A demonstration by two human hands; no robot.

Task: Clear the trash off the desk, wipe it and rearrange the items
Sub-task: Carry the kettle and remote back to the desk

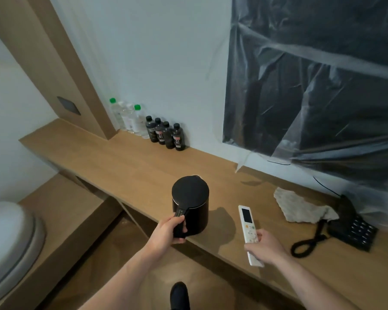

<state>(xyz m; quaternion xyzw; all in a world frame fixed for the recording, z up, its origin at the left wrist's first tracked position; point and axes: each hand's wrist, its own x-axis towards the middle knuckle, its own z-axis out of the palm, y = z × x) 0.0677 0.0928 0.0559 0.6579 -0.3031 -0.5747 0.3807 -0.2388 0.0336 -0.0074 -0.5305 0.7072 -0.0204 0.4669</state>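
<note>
A black electric kettle [190, 199] stands near the front edge of the long wooden desk [126, 162]. My left hand [168, 231] grips its handle. To the right, my right hand [264, 248] holds the lower end of a white remote control [248, 229] that lies on the desk. A crumpled grey-white cloth [300, 206] lies further right, near a black corded telephone [349, 224].
Several clear water bottles [128, 118] and several dark bottles [166, 135] stand in a row against the white wall at the back left. A black screen wrapped in plastic film [318, 81] hangs above the desk. A white seat [7, 242] sits at lower left.
</note>
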